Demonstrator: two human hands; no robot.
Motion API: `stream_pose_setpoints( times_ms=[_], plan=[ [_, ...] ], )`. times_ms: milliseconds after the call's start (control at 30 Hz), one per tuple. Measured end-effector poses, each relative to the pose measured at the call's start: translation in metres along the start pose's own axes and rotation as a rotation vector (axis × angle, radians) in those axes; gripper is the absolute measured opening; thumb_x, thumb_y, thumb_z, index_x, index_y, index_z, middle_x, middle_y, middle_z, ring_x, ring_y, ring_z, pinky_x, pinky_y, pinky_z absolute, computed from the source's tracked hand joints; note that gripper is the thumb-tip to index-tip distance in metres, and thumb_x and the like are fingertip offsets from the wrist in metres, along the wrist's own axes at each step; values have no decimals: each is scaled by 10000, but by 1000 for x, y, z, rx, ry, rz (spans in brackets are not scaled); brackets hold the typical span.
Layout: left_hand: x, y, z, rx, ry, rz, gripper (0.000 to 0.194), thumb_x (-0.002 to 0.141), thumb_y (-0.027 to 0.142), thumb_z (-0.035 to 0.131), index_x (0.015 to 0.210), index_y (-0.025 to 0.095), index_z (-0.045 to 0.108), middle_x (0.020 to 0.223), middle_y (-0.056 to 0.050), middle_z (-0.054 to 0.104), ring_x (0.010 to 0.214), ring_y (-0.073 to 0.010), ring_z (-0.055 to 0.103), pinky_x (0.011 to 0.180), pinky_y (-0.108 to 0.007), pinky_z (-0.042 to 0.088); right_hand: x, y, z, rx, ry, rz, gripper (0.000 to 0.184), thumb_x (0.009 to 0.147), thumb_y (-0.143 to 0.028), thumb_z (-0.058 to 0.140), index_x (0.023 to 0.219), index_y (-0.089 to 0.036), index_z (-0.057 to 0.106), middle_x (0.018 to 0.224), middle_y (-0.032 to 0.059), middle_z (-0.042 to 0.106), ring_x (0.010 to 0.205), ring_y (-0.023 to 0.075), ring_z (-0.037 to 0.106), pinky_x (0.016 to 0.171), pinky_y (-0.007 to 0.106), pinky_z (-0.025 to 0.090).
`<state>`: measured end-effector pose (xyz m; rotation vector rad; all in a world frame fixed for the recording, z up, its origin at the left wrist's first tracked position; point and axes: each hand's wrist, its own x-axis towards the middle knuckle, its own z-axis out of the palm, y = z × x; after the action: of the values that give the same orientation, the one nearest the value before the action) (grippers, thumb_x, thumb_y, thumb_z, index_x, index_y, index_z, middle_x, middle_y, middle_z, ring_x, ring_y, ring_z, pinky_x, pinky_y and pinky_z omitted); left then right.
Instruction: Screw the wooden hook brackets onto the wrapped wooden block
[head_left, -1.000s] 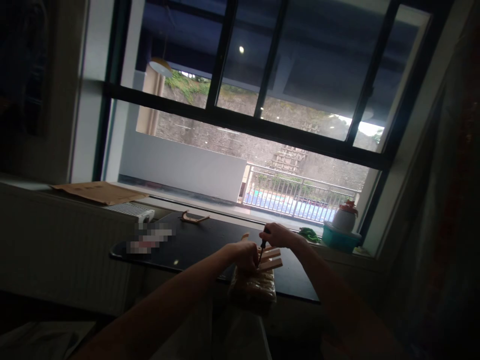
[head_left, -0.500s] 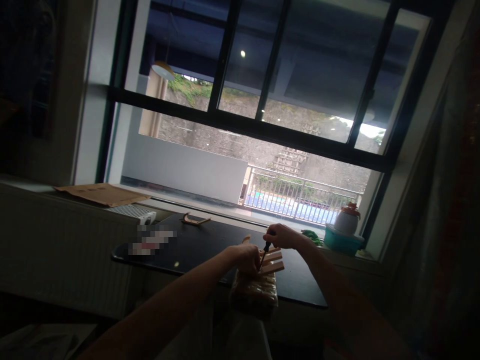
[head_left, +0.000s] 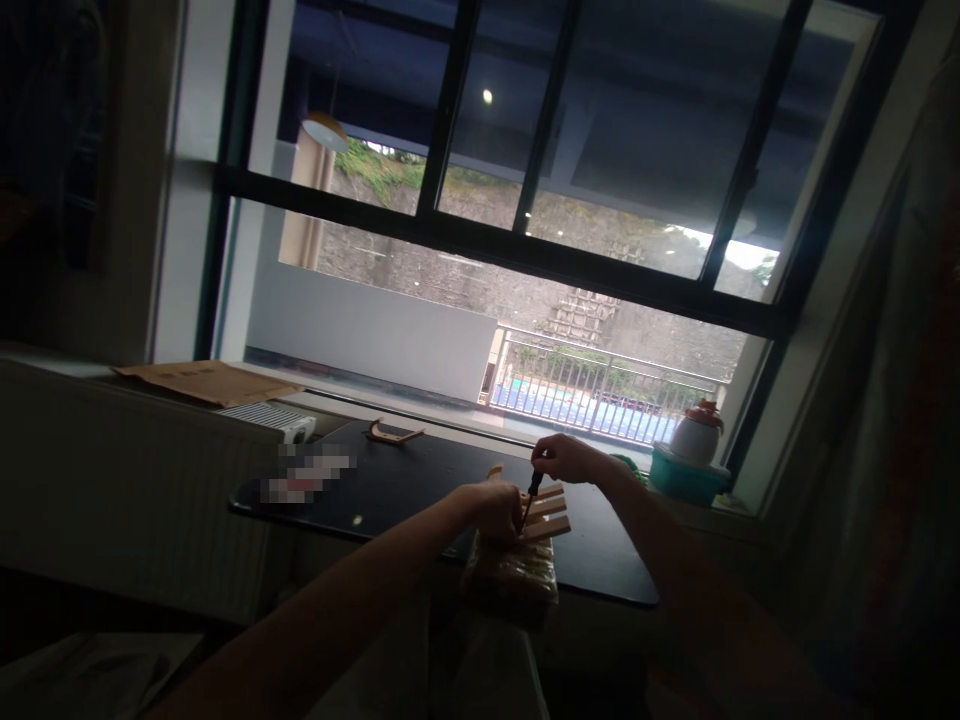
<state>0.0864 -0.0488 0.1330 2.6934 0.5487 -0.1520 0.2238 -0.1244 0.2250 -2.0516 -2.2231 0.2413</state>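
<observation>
My right hand (head_left: 564, 460) is closed round the black handle of a screwdriver (head_left: 535, 485), whose shaft slants down and a little left. Its tip meets a small wooden slatted piece (head_left: 553, 505) beside the fingers of my left hand (head_left: 501, 508). Those fingers are closed on the left side of the piece; whether they also pinch a screw is hidden. Pale parallel slats stick out to the right, and a curved wooden end rises behind my left hand. The piece rests over a clear-plastic-wrapped package (head_left: 514, 572) at the near edge of the dark table (head_left: 442, 465).
Another curved wooden part (head_left: 394, 433) lies at the table's back. A brown paper envelope (head_left: 210, 382) rests on the sill at left, by a white slotted box (head_left: 271, 422). On the right sill, a white bottle (head_left: 696, 438) with an orange top stands on a teal container (head_left: 686, 475).
The view has shifted slightly. My right hand and the screwdriver hold nearly the same upright slant, and my left hand stays on the wooden piece.
</observation>
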Motion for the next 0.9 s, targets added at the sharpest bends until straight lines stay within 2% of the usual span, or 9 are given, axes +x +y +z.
stream_pose_setpoints(
  times_ms=[200,433,733,900],
  plan=[
    [-4,7,-3,84,-32,-66,308,912,333,568,1160,151,570,1168,-80,594,993,-222,606,833,-419,528,0,-5,3,-53,21,42,272,932,-362,541,1089,-149,606,1057,55,635,892,180,627,781,373,530],
    [-5,7,-4,130,-20,-36,278,911,329,569,1122,149,591,1143,-71,608,991,-221,608,844,-419,522,-1,-4,-4,-43,-21,23,261,930,-352,548,1081,-148,608,1052,56,637,880,171,629,772,368,532],
    [0,2,-1,157,-36,-44,277,912,334,567,1117,148,593,1129,-68,613,976,-218,613,835,-412,526,-1,3,-1,4,-17,53,276,936,-373,535,1061,-139,609,993,47,645,823,158,634,731,347,538],
    [2,-1,0,141,12,-2,266,915,333,561,1109,156,600,1142,-67,611,987,-220,608,848,-413,521,-3,7,-7,29,-7,8,269,932,-360,543,1080,-144,606,1033,55,639,864,167,630,761,364,533]
  ],
)
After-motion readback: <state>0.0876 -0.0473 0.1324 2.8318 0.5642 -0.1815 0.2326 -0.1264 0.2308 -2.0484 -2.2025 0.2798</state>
